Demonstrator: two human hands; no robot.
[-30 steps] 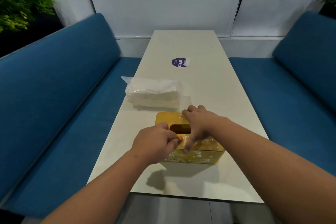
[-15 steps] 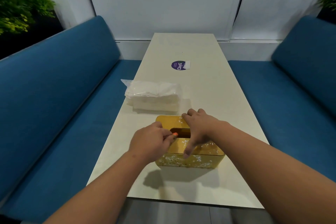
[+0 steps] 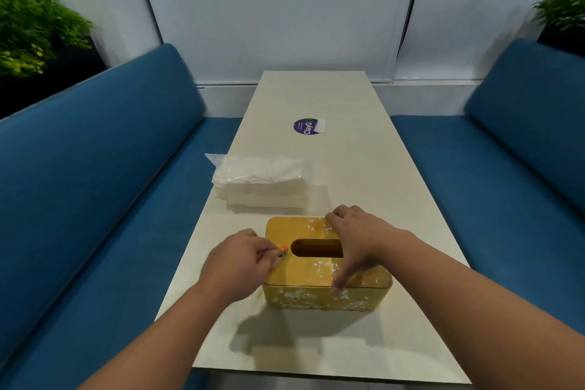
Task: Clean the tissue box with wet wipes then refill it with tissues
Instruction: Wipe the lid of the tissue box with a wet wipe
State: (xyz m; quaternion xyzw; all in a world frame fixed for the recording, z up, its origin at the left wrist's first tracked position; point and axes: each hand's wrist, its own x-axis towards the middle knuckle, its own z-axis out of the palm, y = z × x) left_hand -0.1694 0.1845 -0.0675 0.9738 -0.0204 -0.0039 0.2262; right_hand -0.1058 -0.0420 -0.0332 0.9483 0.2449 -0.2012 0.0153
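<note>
Both hands (image 3: 361, 242) on yellow tissue box (image 3: 316, 269)

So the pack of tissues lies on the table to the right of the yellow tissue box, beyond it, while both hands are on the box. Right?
Not quite. In the head view the pack of tissues lies beyond the yellow tissue box toward the left edge of the table, not the right. The left hand and right hand are on the box.
</note>
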